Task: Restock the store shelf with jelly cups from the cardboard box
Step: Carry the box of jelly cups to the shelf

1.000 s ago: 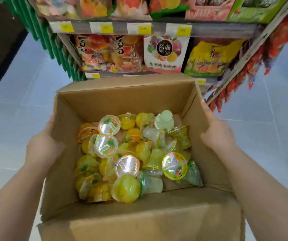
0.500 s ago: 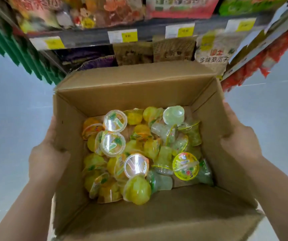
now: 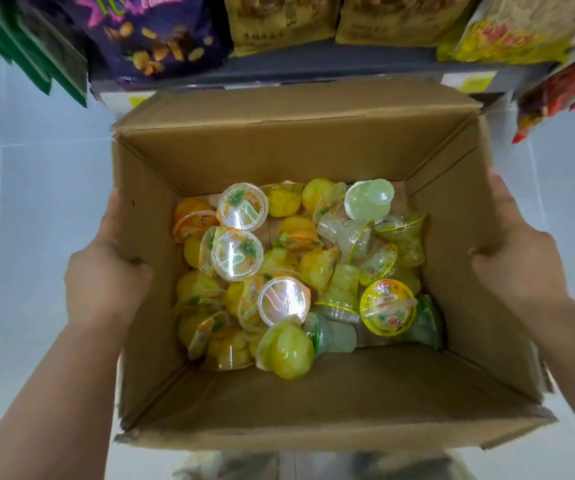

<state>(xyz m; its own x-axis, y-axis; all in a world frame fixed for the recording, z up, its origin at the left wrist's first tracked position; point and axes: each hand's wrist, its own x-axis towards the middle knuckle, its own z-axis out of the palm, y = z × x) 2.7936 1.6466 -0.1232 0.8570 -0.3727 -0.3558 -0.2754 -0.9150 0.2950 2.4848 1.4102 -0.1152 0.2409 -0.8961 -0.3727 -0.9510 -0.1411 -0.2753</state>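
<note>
An open cardboard box point(image 3: 314, 150) fills the middle of the head view, held in front of me above the floor. My left hand point(image 3: 106, 275) grips its left wall and my right hand point(image 3: 518, 268) grips its right wall. Several jelly cups point(image 3: 300, 268) lie jumbled on the bottom, mostly yellow and orange, with pale green ones on the right. One cup with a yellow printed lid point(image 3: 387, 306) lies near the right side. The store shelf point(image 3: 331, 64) runs just beyond the box's far edge.
Snack bags stand on the shelf: a purple one point(image 3: 154, 32) at left, brown ones point(image 3: 279, 19) in the middle, yellow ones point(image 3: 511, 32) at right. Red packets point(image 3: 563, 88) hang at the far right, green packets point(image 3: 29, 50) at the far left. Pale tiled floor point(image 3: 19, 202) lies below.
The box has gone down along the shelving with both hands holding it. The fruit-snack row has left the view; a lower row with purple and brown bags now sits at the top.
</note>
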